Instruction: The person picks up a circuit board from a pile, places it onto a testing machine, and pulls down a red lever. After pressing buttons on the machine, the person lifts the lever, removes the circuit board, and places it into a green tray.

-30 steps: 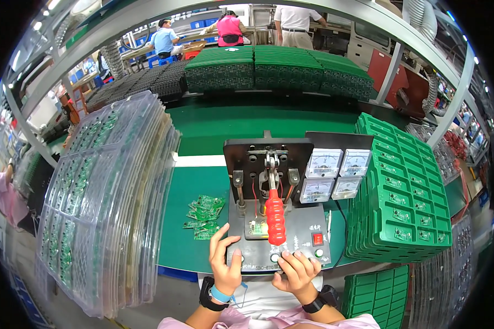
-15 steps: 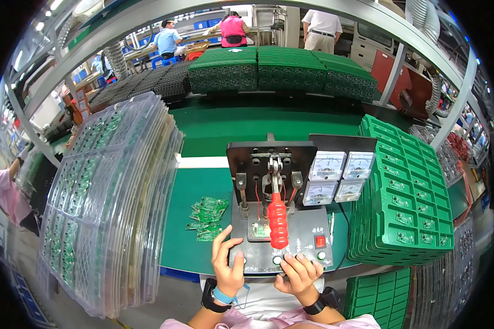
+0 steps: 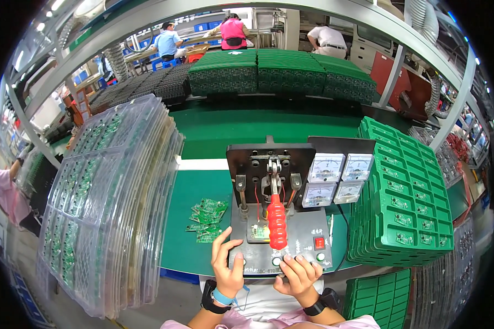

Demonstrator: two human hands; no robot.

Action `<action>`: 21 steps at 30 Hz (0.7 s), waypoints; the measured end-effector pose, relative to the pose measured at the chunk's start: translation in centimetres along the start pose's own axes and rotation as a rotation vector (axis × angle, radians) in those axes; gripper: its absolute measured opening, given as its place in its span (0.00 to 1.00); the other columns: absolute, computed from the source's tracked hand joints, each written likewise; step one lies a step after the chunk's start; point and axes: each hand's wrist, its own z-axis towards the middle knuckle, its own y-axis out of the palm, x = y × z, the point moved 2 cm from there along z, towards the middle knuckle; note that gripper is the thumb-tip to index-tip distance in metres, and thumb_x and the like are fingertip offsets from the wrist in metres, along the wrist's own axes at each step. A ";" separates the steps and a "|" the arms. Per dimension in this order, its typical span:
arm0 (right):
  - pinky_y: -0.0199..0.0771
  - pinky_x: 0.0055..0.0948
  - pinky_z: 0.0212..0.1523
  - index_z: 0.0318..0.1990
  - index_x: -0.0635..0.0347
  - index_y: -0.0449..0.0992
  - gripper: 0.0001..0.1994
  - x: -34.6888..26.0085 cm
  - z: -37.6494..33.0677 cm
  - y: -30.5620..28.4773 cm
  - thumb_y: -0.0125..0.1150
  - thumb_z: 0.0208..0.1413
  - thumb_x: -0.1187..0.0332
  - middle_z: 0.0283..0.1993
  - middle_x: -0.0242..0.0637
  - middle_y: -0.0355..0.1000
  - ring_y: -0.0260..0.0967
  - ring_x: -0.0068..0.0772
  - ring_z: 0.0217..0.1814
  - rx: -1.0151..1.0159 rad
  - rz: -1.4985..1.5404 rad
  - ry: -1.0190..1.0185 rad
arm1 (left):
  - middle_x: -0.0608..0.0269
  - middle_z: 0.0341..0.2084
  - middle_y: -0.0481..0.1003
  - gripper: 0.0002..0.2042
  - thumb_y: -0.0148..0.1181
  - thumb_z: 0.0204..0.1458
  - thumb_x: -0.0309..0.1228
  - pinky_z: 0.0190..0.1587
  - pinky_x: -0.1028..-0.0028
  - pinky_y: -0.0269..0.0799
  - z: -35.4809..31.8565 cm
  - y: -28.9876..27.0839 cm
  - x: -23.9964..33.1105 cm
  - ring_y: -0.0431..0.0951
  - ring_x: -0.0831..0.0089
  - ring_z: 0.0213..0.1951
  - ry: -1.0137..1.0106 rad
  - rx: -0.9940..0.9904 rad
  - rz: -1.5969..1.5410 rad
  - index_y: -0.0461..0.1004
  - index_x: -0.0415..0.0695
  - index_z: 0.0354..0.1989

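Observation:
A black test fixture (image 3: 258,249) stands on the bench before me, its red-handled toggle clamp (image 3: 277,222) pointing down toward me. Under the clamp a small green circuit board (image 3: 259,231) sits in the fixture, partly hidden by the handle. My left hand (image 3: 228,268) rests at the fixture's front left corner, fingers apart, thumb close to a button there. At the front edge, right of the handle, my right hand (image 3: 299,277) has its fingers slightly bent beside a round button (image 3: 276,261); I see nothing held. Several loose circuit boards (image 3: 207,219) lie left of the fixture.
Clear plastic trays of boards (image 3: 104,192) are stacked at left, green trays (image 3: 400,192) at right. Four-dial meter panel (image 3: 335,172) adjoins the fixture, with a red switch (image 3: 319,243) below. More green trays (image 3: 291,68) line the back. Several people work beyond.
Both my hands hold the same place on the fixture. In the background, a person in white has bent over. The view has shifted very slightly.

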 end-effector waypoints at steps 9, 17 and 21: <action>0.47 0.39 0.66 0.45 0.45 0.80 0.17 0.0 0.0 0.0 0.58 0.52 0.51 0.52 0.24 0.78 0.66 0.28 0.59 0.003 0.008 0.008 | 0.43 0.59 0.68 0.13 0.54 0.50 0.27 0.64 0.59 0.58 -0.1 0.0 -0.1 0.67 0.51 0.62 0.006 -0.003 0.000 0.76 0.35 0.42; 0.47 0.39 0.66 0.45 0.45 0.80 0.17 0.0 0.0 0.0 0.57 0.52 0.51 0.52 0.24 0.78 0.66 0.28 0.59 0.006 0.011 0.006 | 0.42 0.58 0.68 0.13 0.55 0.48 0.26 0.64 0.58 0.59 0.0 0.0 -0.1 0.68 0.49 0.60 0.012 0.011 -0.001 0.77 0.36 0.42; 0.47 0.39 0.66 0.45 0.45 0.80 0.17 0.0 0.0 0.0 0.57 0.52 0.51 0.52 0.24 0.78 0.66 0.28 0.59 0.005 0.018 0.012 | 0.42 0.59 0.68 0.13 0.54 0.50 0.27 0.64 0.59 0.58 -0.1 0.0 -0.1 0.66 0.52 0.62 0.006 -0.005 -0.001 0.76 0.36 0.42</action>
